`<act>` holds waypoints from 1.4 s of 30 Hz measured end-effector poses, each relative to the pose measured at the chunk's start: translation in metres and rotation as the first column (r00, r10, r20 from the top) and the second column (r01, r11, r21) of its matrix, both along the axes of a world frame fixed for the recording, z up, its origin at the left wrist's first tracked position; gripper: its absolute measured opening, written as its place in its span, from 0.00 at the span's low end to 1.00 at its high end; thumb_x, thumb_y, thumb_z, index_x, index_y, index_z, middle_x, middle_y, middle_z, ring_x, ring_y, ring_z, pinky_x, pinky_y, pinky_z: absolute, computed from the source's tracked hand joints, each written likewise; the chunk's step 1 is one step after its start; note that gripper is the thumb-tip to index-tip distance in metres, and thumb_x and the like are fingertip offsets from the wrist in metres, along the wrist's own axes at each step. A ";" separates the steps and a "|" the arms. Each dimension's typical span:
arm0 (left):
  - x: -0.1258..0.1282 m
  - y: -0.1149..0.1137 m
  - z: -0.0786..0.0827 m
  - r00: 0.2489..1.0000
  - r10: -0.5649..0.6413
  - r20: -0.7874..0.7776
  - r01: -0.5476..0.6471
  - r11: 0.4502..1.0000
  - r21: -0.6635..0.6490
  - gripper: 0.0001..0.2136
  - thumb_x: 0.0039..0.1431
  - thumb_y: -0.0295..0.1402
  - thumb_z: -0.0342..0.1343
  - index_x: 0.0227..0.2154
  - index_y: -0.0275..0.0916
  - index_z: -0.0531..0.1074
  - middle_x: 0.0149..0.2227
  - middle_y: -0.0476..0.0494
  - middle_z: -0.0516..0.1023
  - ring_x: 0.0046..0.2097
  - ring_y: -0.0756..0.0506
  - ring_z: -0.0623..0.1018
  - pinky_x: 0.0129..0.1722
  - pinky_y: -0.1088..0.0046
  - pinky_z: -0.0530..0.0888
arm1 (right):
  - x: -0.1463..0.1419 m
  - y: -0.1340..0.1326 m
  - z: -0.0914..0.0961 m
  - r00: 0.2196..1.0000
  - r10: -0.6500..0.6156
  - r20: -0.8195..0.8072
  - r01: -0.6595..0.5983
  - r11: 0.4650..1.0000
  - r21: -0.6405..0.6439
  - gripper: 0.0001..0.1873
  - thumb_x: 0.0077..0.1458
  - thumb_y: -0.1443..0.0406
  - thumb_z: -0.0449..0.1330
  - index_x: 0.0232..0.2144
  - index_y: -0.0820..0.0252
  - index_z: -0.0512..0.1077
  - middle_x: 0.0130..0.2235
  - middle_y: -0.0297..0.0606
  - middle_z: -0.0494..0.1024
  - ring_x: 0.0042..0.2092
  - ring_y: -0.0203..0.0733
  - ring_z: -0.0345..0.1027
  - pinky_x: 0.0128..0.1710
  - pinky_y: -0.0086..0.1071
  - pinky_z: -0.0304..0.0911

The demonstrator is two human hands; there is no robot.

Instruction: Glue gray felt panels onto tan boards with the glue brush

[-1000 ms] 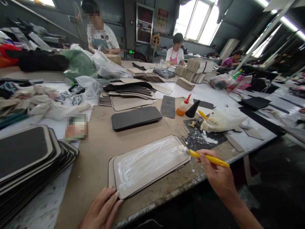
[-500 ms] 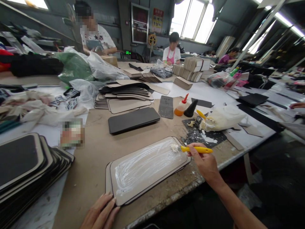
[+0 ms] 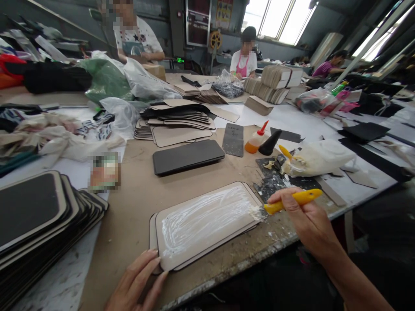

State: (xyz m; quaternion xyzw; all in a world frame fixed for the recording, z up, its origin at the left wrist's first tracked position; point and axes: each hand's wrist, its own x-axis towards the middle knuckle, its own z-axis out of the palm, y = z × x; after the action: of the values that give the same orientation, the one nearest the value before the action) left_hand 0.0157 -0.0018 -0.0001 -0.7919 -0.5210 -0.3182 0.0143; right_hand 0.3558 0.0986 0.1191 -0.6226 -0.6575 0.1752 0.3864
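A rounded cardboard panel lies in front of me on the brown table top, smeared with white glue. My right hand is closed on a yellow-handled brush; its bristles touch the panel's right end. My left hand rests flat with fingers stretched out on the panel's near left corner. More panels lie under the glued one.
A stack of black-faced panels sits at my left. Ahead lie a black panel, a cardboard pile, an orange glue bottle, a black cone and a white glue container. Other people work at the far side.
The brush drew back from over the panel to its right edge, and its handle now tilts upward. My left hand stayed at the near corner.
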 end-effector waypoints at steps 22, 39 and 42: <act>-0.004 0.147 0.028 0.809 0.482 0.336 -0.419 0.874 -0.247 0.18 0.55 0.46 0.49 0.41 0.38 0.70 0.40 0.40 0.76 0.41 0.43 0.77 0.43 0.63 0.75 | -0.041 0.137 -0.017 0.859 0.124 0.496 -0.050 0.986 -0.160 0.14 0.60 0.60 0.45 0.32 0.60 0.67 0.29 0.38 0.75 0.31 0.41 0.69 0.32 0.31 0.58; -0.010 0.239 -0.030 0.828 0.534 0.173 -0.509 0.844 -0.166 0.28 0.57 0.47 0.42 0.49 0.26 0.67 0.52 0.26 0.69 0.56 0.34 0.66 0.55 0.54 0.64 | -0.082 0.229 -0.058 0.627 0.115 0.770 0.107 0.967 -0.232 0.16 0.60 0.63 0.48 0.37 0.65 0.74 0.42 0.50 0.72 0.46 0.48 0.65 0.39 0.34 0.60; -0.010 0.239 -0.032 0.831 0.531 0.165 -0.515 0.847 -0.131 0.28 0.58 0.47 0.41 0.50 0.28 0.66 0.53 0.27 0.69 0.57 0.33 0.65 0.54 0.51 0.64 | -0.088 0.228 -0.054 0.617 0.122 0.777 0.098 0.968 -0.231 0.13 0.59 0.65 0.50 0.38 0.65 0.72 0.43 0.49 0.72 0.47 0.49 0.64 0.39 0.34 0.60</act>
State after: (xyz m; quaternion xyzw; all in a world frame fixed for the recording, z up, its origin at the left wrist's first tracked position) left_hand 0.0057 0.2370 -0.0323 -0.5839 -0.7291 -0.3565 0.0178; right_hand 0.2682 0.3264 0.0653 -0.6753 -0.7365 -0.0309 -0.0233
